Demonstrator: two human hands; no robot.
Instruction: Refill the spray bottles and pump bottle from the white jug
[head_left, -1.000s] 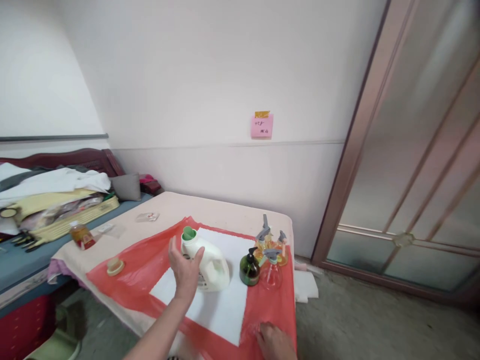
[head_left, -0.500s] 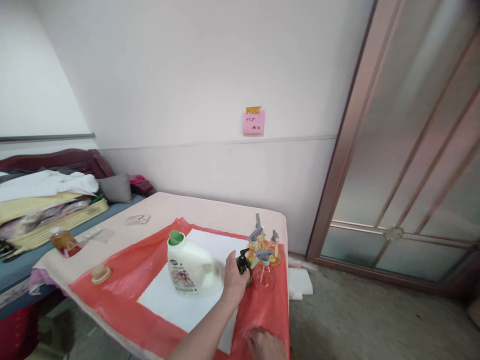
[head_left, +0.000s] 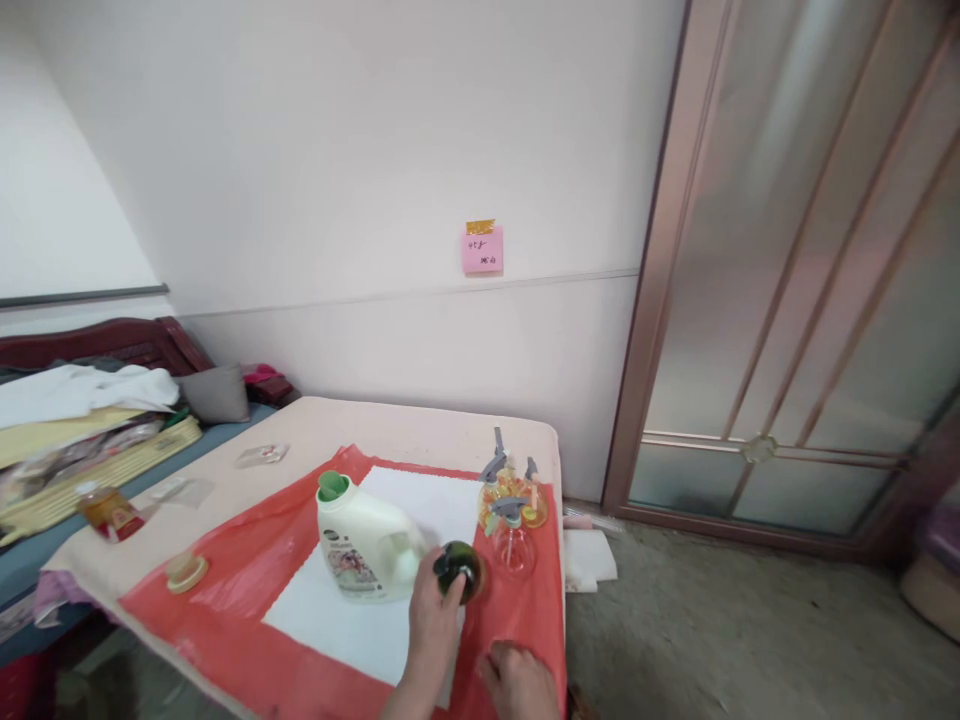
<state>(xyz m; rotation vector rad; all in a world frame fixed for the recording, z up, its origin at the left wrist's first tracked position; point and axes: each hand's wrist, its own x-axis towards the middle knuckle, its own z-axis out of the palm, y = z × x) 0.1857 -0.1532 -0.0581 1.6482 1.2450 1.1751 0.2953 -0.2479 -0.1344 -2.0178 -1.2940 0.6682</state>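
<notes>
My left hand [head_left: 433, 605] is closed around a small dark green spray bottle [head_left: 468, 568] with a black head, its rounded body tipped toward the right. My right hand [head_left: 519, 678] rests on the red plastic sheet [head_left: 504, 625] with its fingers curled in, and I see nothing in them. Just left of the green bottle stands a cream detergent jug [head_left: 364, 545] with a green spout, on a white sheet [head_left: 322, 625]. To the right stands a clear pinkish spray bottle [head_left: 514, 550]. Several yellow-orange spray bottles [head_left: 495, 500] with grey heads crowd behind it.
A cream cap [head_left: 186, 572] lies on the red sheet's left part. An amber bottle [head_left: 109, 512] and plastic packets [head_left: 261, 455] are at the table's left side. Beyond is a bed with piled clothes [head_left: 90, 395]. A pink note [head_left: 482, 250] hangs on the wall; a glass door [head_left: 780, 300] is right.
My left hand has brought the green spray bottle left, toward the jug, tipping it from upright. My right hand stays on the red sheet. The view has turned slightly right.
</notes>
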